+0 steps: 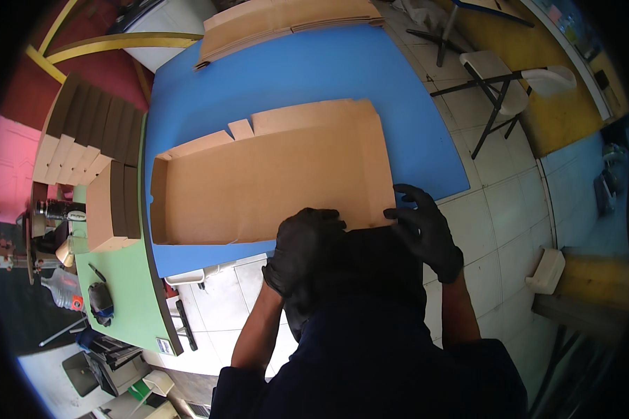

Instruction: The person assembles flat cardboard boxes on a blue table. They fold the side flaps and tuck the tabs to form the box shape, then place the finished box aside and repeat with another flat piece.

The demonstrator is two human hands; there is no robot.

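A shallow brown cardboard box lies open side up on a blue tabletop. Its far wall has a small upright tab, with slits beside it. My left hand, in a black glove, is closed over the near wall, right of its middle; its fingertips are partly hidden. At the near right corner my black-gloved right hand has bent fingers around the cardboard, with one finger outside the right wall and another on the near edge. My dark clothing hides part of the near edge.
Flat cardboard sheets are stacked at the table's far edge. Folded boxes stand piled on the left beside a green table, which carries a dark pouch. A folding chair stands on the tiled floor at right.
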